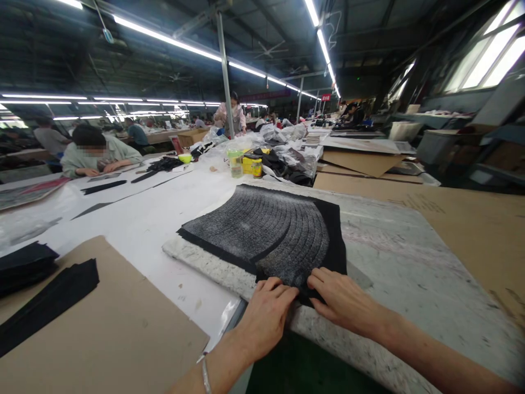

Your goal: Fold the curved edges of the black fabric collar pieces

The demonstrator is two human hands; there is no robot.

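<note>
A black fabric panel (pixel 266 230) with curved chalky grey stitch lines lies flat on a grey felt pad (pixel 410 262) at the table's near edge. My left hand (pixel 266 314) rests on the panel's near edge, fingers closed together and pressing on the cloth. My right hand (pixel 342 298) lies just to its right, fingers curled over the same edge, pinching the fabric. A bracelet sits on my left wrist.
Brown cardboard sheets (pixel 115 323) with black fabric strips (pixel 45 303) lie at the left. A jar and yellow tins (pixel 246 163) stand farther back among piled dark cloth. More cardboard (pixel 471 219) covers the right. Other people (pixel 96 153) work at tables beyond.
</note>
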